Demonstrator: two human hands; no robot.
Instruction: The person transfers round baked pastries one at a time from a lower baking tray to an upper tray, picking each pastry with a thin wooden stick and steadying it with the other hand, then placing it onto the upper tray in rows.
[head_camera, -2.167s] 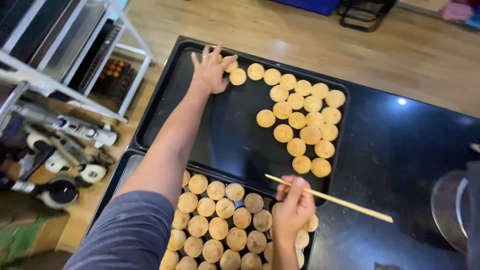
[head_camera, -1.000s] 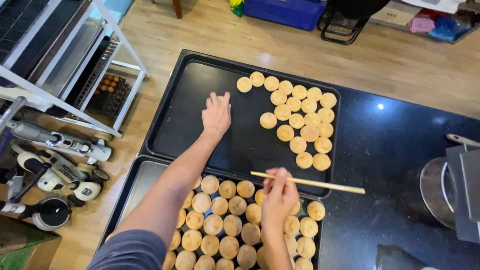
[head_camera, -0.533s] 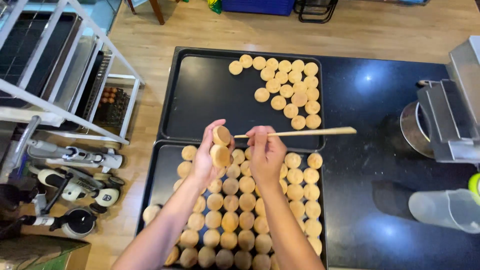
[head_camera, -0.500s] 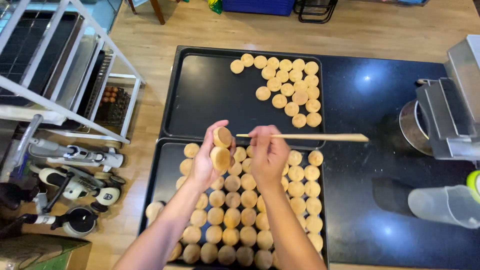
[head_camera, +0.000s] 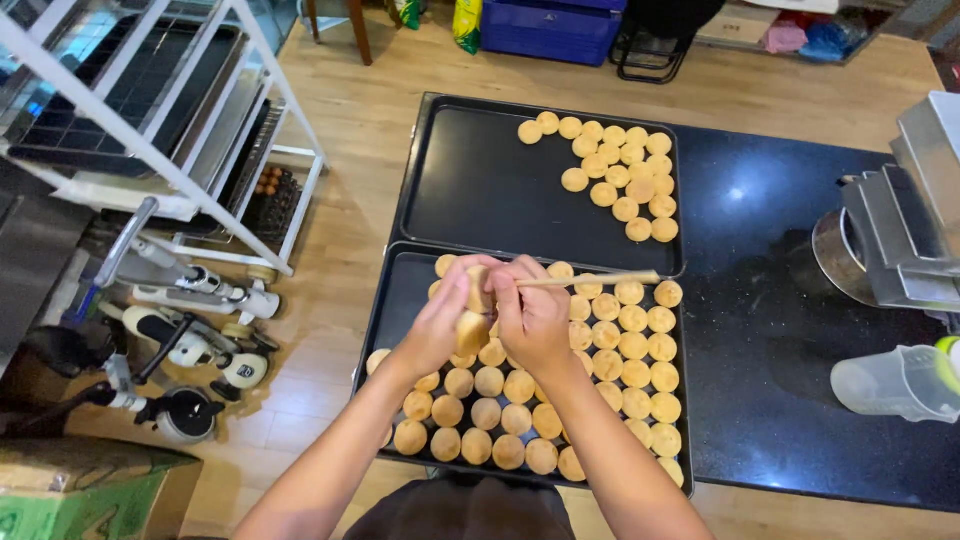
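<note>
Left hand (head_camera: 445, 322): holds two round golden pastries (head_camera: 473, 312); right hand (head_camera: 535, 315) grips thin wooden stick (head_camera: 590, 281)
Progress: far black tray (head_camera: 470, 190) partly filled; near black tray (head_camera: 395, 300) mostly full

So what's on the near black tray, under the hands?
The near tray holds rows of round golden cakes. The left hand and right hand, with a wooden stick, cover several in the middle; those can't be seen.
</note>
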